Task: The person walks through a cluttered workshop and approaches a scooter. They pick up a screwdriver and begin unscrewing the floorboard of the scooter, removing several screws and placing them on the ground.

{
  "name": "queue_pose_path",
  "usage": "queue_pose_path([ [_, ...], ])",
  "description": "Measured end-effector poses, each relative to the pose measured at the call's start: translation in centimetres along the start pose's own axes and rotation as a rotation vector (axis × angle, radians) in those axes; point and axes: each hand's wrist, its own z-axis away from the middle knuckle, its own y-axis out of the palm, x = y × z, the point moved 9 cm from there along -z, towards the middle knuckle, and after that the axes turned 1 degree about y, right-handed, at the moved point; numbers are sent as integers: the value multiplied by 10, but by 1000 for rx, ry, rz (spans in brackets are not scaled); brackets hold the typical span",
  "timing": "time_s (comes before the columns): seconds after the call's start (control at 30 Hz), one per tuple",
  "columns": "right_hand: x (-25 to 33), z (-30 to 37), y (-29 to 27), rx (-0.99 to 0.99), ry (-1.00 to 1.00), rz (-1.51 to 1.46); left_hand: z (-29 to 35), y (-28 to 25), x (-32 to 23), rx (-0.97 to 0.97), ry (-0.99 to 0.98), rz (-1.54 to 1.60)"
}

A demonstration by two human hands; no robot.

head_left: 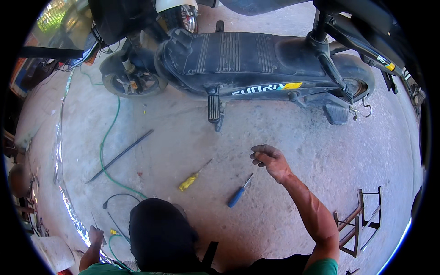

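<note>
My right hand (271,162) is raised over the concrete floor, its fingers curled in toward the thumb. Whether anything small is between those fingertips I cannot make out. Just below it lies a blue-handled screwdriver (237,196), and further left a yellow-handled screwdriver (189,181). At the lower left my left hand (96,235) is closed around a thin rod-like tool (94,221); its exact kind is too small to tell. A black electric scooter (229,55) stands across the far side, its footrest (214,108) jutting toward me.
A green hose or cable (107,133) winds along the left, crossed by a dark metal bar (121,156). Shiny foil-like strip (58,137) runs beyond. A rusty metal frame (360,222) sits at the lower right. A large dark rounded shape (160,233) blocks the lower middle.
</note>
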Motion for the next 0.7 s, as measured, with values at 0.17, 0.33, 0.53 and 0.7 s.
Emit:
queue_pose_path([
  [0.17, 33, 3, 51, 178, -179, 149, 50, -77, -309, 314, 507, 811],
  [0.33, 90, 32, 106, 232, -346, 377, 226, -102, -607, 1005, 991, 1194],
  [0.53, 114, 56, 8, -190, -257, 89, 354, -134, -772, 1314, 1465, 1071],
  [0.7, 177, 80, -77, -496, -84, 281, 316, -204, -875, 410, 1845, 527],
])
